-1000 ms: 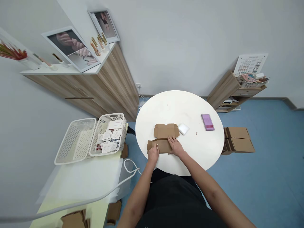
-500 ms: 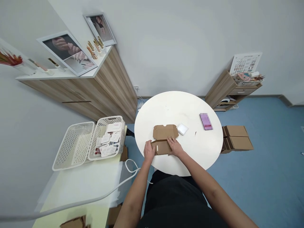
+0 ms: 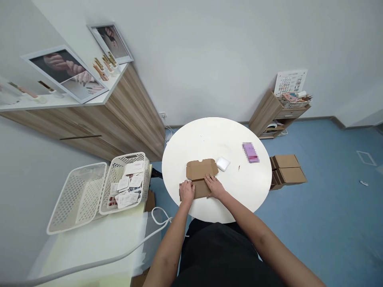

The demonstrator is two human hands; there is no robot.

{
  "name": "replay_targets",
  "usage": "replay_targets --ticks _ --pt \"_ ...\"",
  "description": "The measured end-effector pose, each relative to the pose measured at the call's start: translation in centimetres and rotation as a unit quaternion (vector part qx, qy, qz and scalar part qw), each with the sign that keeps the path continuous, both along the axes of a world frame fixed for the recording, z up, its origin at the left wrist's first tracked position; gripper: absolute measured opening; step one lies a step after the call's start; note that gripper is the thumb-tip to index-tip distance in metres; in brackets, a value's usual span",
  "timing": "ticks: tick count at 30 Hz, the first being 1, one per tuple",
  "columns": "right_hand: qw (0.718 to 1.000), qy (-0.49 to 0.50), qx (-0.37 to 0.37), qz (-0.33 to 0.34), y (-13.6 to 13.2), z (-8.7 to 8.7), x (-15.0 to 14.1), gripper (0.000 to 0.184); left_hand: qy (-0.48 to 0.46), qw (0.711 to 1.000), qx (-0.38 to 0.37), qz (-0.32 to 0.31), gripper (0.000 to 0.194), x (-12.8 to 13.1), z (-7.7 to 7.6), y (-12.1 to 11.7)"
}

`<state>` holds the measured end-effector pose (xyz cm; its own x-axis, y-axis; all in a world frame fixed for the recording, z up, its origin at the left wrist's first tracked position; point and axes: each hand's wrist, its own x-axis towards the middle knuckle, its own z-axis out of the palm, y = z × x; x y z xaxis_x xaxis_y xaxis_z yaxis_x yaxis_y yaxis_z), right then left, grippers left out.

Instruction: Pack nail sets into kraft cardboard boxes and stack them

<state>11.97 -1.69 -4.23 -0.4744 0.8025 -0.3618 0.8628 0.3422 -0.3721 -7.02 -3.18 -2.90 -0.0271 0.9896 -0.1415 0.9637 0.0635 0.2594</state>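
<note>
A flat brown cardboard mailer box [image 3: 200,170] lies unfolded on the round white table [image 3: 227,135] near its front edge. My left hand [image 3: 187,190] rests on the box's near left part, fingers curled over the cardboard. My right hand [image 3: 213,185] presses on the near right part of the box with fingers spread flat. A small white packet [image 3: 223,163] lies just right of the box. A purple flat item [image 3: 250,152] lies further right on the table.
Left of the table stand two white mesh baskets: one [image 3: 77,195] without contents, the other [image 3: 125,184] holding several small cards. A wooden cabinet [image 3: 119,115] with framed pictures runs along the left wall. Cardboard boxes [image 3: 286,168] sit on the blue floor at right. A small wooden shelf [image 3: 278,113] stands behind.
My left hand has shifted along the box's near left end and now lies over it. The head camera has turned, sliding the scene leftward. My right hand stays pressed on the box.
</note>
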Motion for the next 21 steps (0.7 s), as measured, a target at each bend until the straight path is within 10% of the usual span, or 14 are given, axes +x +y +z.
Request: replay_targets --ticks 6,10,13,21 --pt "1.000 -0.004 0.003 -0.005 0.0 0.4 -0.1 0.125 -0.053 0.998 0.016 0.027 0.016 -0.5 0.2 -0.1" --pt "1.000 0.005 -0.001 -0.006 0.0 0.4 0.0 0.126 -0.128 0.971 0.078 0.185 0.030 -2.7 -0.4 -1.4" --pt "1.000 0.006 -0.004 -0.007 0.0 0.4 0.1 0.126 -0.205 0.939 -0.009 0.276 0.036 -4.3 -1.1 -2.7" --pt "1.000 -0.004 -0.010 -0.003 -0.1 0.9 0.1 0.124 -0.357 0.891 -0.116 0.256 0.056 -4.2 -0.1 -3.2"
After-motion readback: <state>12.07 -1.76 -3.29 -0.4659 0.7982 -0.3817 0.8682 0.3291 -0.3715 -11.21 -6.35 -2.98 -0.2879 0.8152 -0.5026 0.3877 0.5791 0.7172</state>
